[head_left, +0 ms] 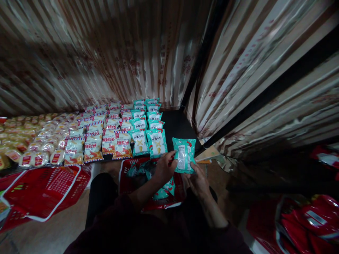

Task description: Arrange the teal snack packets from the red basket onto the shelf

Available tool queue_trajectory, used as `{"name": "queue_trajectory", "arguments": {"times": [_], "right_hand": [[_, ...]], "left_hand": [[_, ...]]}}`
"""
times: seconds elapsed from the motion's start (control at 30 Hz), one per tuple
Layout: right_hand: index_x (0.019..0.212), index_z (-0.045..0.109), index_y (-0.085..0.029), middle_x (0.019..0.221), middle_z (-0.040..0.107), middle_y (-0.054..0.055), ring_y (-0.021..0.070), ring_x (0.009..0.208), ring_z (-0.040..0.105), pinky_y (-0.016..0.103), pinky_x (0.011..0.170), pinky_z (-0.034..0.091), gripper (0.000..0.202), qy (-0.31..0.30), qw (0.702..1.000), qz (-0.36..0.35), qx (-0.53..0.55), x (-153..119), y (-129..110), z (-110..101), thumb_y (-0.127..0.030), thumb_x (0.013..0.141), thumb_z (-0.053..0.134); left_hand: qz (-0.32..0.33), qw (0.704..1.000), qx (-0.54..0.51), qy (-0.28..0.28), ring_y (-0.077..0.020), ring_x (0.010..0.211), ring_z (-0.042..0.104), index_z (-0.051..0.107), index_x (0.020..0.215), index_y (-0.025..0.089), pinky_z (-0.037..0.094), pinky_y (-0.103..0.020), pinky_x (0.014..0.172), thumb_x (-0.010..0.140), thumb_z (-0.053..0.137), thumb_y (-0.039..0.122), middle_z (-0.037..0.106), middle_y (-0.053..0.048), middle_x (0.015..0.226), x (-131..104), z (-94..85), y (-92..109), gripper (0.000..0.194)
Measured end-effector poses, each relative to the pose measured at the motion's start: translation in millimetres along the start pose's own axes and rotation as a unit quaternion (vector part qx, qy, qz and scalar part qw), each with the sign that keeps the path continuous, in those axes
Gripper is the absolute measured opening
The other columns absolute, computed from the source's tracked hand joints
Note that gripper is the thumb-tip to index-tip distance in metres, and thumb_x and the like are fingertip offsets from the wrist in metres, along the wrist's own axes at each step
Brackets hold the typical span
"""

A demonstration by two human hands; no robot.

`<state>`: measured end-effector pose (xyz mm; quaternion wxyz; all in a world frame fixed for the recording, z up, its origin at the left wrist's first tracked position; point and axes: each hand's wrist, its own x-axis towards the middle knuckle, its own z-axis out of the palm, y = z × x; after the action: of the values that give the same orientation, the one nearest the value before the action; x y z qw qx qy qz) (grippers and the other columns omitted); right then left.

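A teal snack bag (184,155), its back label facing up, is held above the right side of the red basket between my legs. My right hand (199,180) grips its lower right corner. At its left edge my left hand (166,165) has curled fingers closed on the bag. More teal snack bags (163,192) lie loose in the red basket (181,187), partly hidden by my left forearm. Just beyond, teal snack bags (157,143) stand in two columns on the black shelf (177,125).
Left of the teal columns are rows of orange and white snack bags (122,144), then wrapped round pastries (49,148). An overturned-looking red basket (42,190) sits at left. A black post (225,132) slants at right, near red packages (315,215). Striped curtains (137,53) hang behind.
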<state>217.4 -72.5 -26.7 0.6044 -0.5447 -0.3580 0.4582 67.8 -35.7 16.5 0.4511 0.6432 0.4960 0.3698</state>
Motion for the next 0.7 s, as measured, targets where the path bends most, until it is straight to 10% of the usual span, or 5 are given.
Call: {"name": "queue_trajectory", "arguments": {"times": [0.3,0.7], "right_hand": [[0.089,0.067,-0.021,0.081,0.074,0.003,0.0264,0.079,0.07,0.039,0.067,0.057,0.032,0.003,0.995,0.075,0.067,27.1,-2.0,1.3,-0.048,0.073,0.065],[0.099,0.069,-0.02,0.08,0.072,0.002,0.0176,0.06,0.063,0.027,0.048,0.049,0.037,-0.007,0.994,0.08,0.077,55.2,-6.1,3.1,-0.046,0.073,0.068]], "left_hand": [[-0.056,0.995,-0.057,0.057,-0.0159,0.09,0.059,0.052,0.124,0.02,0.051,-0.033,0.085,0.08,0.055,0.022,0.059,-0.008,0.111,20.8,12.8,-8.3,0.044],[0.071,0.995,0.04,0.058,-0.0189,0.104,0.052,0.055,0.124,0.02,0.043,-0.036,0.096,0.087,0.037,0.016,0.058,-0.009,0.112,45.4,12.6,-0.1,0.042]]}}
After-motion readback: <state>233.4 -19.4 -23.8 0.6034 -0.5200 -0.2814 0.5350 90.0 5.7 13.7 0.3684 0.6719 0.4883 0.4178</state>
